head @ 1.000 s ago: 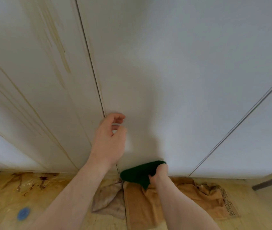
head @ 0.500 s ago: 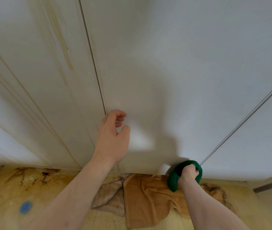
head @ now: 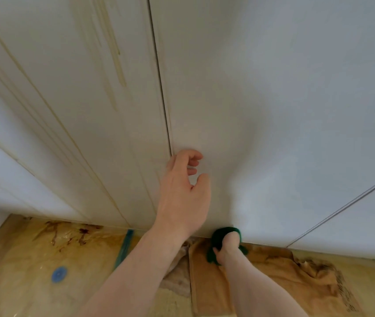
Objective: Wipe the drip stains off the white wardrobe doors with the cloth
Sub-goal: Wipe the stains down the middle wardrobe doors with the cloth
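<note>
The white wardrobe doors fill the view. The left door carries yellowish drip stains running down it. The middle door looks plain white. My right hand grips a bunched dark green cloth and holds it against the bottom edge of the middle door, just above the floor. My left hand lies against the middle door beside the dark seam between the two doors. Its fingers are loosely curled and hold nothing.
A brown towel lies crumpled on the floor under the doors. A plastic sheet with reddish-brown spills covers the floor at left, with a blue disc and a teal strip on it. Another door stands at right.
My right hand swept the green cloth right along the door's bottom edge, then back left. My left hand stayed at the seam.
</note>
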